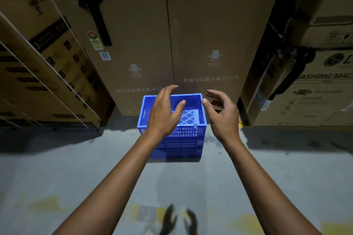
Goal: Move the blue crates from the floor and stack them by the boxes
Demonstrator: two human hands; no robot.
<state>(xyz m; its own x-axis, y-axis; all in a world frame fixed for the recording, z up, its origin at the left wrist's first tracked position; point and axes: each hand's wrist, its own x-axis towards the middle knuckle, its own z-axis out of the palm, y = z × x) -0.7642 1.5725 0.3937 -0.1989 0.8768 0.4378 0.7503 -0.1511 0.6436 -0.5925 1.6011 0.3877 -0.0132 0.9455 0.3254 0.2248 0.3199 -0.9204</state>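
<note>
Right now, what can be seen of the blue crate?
The crate looks like moulded blue plastic: rectangular, open-topped, with slotted walls, a lattice bottom and a handle slot in its left wall. Ribbed bands cross its lower front; one crate or several nested, I cannot tell. It stands upright on the grey floor, just before the tall boxes. What shows of its inside is empty. The left hand and right hand hover open above its rim, gripping nothing.
</note>
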